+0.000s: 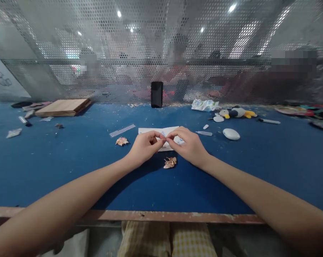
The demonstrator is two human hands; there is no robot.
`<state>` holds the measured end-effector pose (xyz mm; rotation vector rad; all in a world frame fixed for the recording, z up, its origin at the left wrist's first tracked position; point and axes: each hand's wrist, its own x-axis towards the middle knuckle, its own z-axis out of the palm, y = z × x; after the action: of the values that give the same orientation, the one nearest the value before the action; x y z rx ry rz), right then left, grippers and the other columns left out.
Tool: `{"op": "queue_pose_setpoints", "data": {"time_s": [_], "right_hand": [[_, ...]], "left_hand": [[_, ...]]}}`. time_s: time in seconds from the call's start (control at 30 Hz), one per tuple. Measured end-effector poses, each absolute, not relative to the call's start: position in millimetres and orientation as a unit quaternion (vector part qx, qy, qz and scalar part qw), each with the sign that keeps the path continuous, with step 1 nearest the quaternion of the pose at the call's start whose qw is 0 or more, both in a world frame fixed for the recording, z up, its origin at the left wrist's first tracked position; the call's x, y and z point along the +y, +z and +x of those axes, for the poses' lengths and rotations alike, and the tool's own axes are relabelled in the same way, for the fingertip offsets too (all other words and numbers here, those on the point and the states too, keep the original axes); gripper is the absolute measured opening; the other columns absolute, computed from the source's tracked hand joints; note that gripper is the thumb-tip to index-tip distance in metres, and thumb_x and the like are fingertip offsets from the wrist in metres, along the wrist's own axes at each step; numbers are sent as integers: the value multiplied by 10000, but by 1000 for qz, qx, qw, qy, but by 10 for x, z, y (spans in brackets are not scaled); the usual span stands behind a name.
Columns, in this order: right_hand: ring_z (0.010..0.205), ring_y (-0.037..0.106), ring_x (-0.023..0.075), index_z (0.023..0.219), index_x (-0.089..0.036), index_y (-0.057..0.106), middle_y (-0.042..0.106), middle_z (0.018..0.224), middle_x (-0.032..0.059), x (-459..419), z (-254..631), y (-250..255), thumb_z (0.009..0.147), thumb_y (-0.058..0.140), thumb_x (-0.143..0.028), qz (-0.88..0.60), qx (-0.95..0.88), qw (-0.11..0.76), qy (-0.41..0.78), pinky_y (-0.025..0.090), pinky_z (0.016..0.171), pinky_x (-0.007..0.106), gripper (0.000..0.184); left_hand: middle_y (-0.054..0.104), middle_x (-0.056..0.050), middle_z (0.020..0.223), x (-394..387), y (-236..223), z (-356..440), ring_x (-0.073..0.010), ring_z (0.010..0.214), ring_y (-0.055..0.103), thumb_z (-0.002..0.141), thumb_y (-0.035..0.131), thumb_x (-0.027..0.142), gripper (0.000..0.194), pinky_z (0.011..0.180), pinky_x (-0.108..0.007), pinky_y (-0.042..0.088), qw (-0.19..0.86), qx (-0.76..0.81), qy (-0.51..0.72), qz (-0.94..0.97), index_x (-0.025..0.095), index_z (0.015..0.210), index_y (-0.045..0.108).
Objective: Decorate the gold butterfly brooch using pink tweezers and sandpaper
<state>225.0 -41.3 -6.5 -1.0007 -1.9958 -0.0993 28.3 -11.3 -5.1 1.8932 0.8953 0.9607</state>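
My left hand (148,147) and my right hand (187,145) meet fingertip to fingertip over a printed white paper (147,130). Both are pinched closed; whatever lies between the fingertips is too small to make out. Just below them on the blue table (140,189) lies a copper-coloured ornament (170,162), shaped like a leaf or flower. A similar pinkish-gold leaf-shaped ornament (122,141) rests left of my left hand, beside a strip of small rhinestone-like dots (122,130). To the right of my right hand are a clear narrow tube (204,133) and a white oval case (231,134).
A black phone (156,94) leans against the perforated metal screen (134,71) at the back. Wooden boards (63,107) lie at back left. A wipes packet (205,105), a plush duck (237,112) and a marker (269,121) lie at right. People are dimly visible beyond the screen.
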Motion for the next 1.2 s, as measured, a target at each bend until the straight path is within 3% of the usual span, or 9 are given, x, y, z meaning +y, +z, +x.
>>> {"op": "queue_pose_setpoints", "data": {"time_s": [0.33, 0.67, 0.83, 1.2], "right_hand": [[787, 637, 192, 800, -217, 612, 684, 765, 5, -473, 2189, -51, 871, 659, -154, -418, -802, 423, -56, 443, 806, 365, 107], [772, 631, 193, 796, -208, 613, 671, 741, 13, -506, 2157, -40, 873, 626, -155, -411, -813, 405, -76, 437, 783, 352, 94], [779, 636, 196, 813, -202, 624, 685, 755, 16, -499, 2169, -40, 844, 622, -129, -411, -822, 389, -65, 436, 782, 348, 79], [783, 614, 198, 830, -205, 604, 699, 803, 44, -531, 2154, -32, 882, 602, -155, -380, -851, 361, -39, 450, 764, 337, 73]], "left_hand": [[541, 64, 513, -164, -66, 255, -74, 491, 467, 861, 621, 277, 153, 560, -211, 345, 251, 358, 387, 812, 153, 850, 710], [599, 20, 551, -159, -106, 242, -102, 510, 473, 848, 575, 322, 190, 578, -242, 284, 120, 343, 379, 851, 186, 824, 705], [572, 31, 568, -140, -100, 236, -93, 517, 457, 827, 568, 307, 163, 570, -240, 267, 133, 325, 373, 859, 183, 741, 630], [439, 70, 556, -127, -35, 236, -70, 544, 375, 764, 543, 259, 173, 538, -215, 297, 272, 268, 364, 849, 189, 626, 468]]}}
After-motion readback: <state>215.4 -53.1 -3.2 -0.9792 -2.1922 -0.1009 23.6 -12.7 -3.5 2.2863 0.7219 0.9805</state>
